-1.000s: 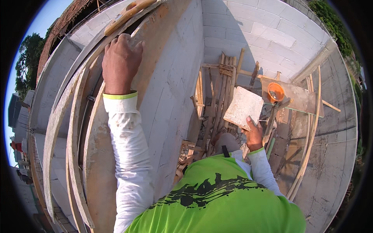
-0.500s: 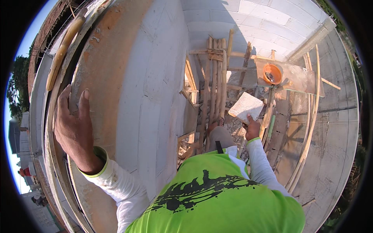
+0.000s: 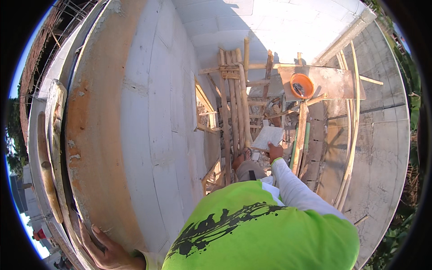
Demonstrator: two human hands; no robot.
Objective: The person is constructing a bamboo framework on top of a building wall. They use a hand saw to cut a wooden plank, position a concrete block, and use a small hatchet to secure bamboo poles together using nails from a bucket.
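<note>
My right hand (image 3: 275,152) grips a flat, square, whitish board (image 3: 268,137) by its near right corner. The board is held low over the rubble, and its exact kind I cannot make out. At the lower left, my left hand (image 3: 107,253) rests with fingers apart by the edge of a brown-stained wall panel (image 3: 101,135). Close to its fingertips run a weathered timber strip (image 3: 55,119) and a bamboo pole (image 3: 48,173) along that edge.
An orange bucket (image 3: 302,86) with something grey inside sits on a plank platform (image 3: 333,81). Tied bamboo poles (image 3: 235,103) stand beside my bare foot (image 3: 241,159). Rubble lies below. Pale block walls (image 3: 157,112) rise left and ahead; long bamboo poles (image 3: 355,135) lean at the right.
My left hand has moved down and nearer along the panel's edge. The whitish board in my right hand has shifted left and now shows a greyer, shaded face. The whole view has shifted.
</note>
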